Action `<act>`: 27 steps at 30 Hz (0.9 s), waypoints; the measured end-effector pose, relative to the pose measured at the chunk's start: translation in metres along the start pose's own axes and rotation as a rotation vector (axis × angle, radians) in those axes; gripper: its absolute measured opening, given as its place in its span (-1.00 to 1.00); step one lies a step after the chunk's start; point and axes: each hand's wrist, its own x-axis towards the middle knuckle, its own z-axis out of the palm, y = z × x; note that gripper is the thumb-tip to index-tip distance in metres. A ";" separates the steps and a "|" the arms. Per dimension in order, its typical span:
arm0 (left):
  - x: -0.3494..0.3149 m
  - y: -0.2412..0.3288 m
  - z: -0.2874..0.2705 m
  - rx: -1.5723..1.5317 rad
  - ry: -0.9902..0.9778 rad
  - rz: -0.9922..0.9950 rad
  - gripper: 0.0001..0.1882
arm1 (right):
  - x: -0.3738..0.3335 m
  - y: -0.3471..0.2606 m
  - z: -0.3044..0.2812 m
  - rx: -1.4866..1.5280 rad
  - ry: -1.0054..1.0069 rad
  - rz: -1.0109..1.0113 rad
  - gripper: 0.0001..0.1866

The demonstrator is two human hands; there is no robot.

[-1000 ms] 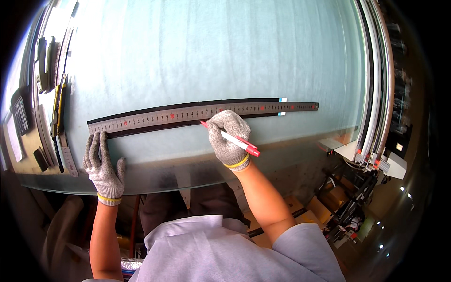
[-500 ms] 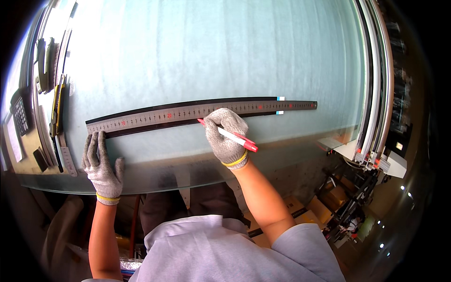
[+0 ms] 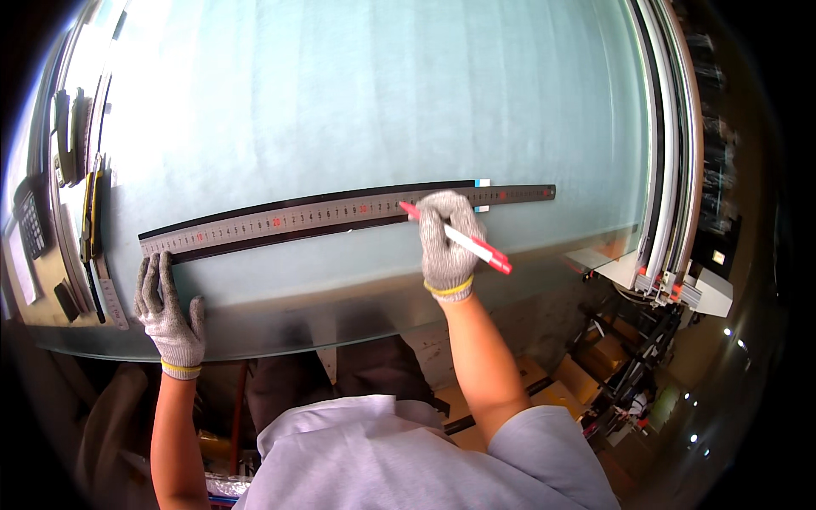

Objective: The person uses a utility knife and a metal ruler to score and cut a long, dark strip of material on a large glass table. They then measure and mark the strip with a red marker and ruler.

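Observation:
A long steel ruler (image 3: pixel 238 223) lies lengthwise over a black strip (image 3: pixel 255 244), whose dark edges show along both sides. The strip's right end has small white and blue tabs (image 3: pixel 483 183), and the ruler sticks out past it. In a grey knit glove, my left hand (image 3: pixel 172 321) rests its outstretched fingertips on the ruler's left end. My right hand (image 3: pixel 449 251), gloved alike, grips a red-and-white marker pen (image 3: pixel 476 246). The pen's red front end is over the ruler, right of its middle; whether it touches is unclear. A small white spot (image 3: pixel 349 230) shows on the strip's lower edge.
Beneath lies a broad pale glass-like tabletop (image 3: pixel 340 110). Along its left side are a yellow-and-black utility knife (image 3: pixel 90 217), a short steel ruler (image 3: pixel 110 302), dark tools (image 3: pixel 68 127) and a calculator (image 3: pixel 31 225). A metal rail (image 3: pixel 671 144) borders the right side.
My right hand has moved right along the ruler with the pen. The white spot now shows where that hand was. My left hand stays on the ruler's end; the whole view has shifted slightly.

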 end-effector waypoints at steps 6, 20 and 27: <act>-0.001 0.000 0.002 -0.006 0.008 0.000 -0.28 | 0.020 0.021 0.002 -0.086 -0.089 -0.106 -0.89; -0.001 -0.002 0.004 0.028 0.011 0.011 -0.29 | 0.025 0.019 0.003 -0.107 -0.113 -0.126 -0.85; -0.001 -0.001 0.005 0.031 0.011 0.012 -0.29 | 0.023 0.020 0.002 -0.088 -0.111 -0.100 -0.86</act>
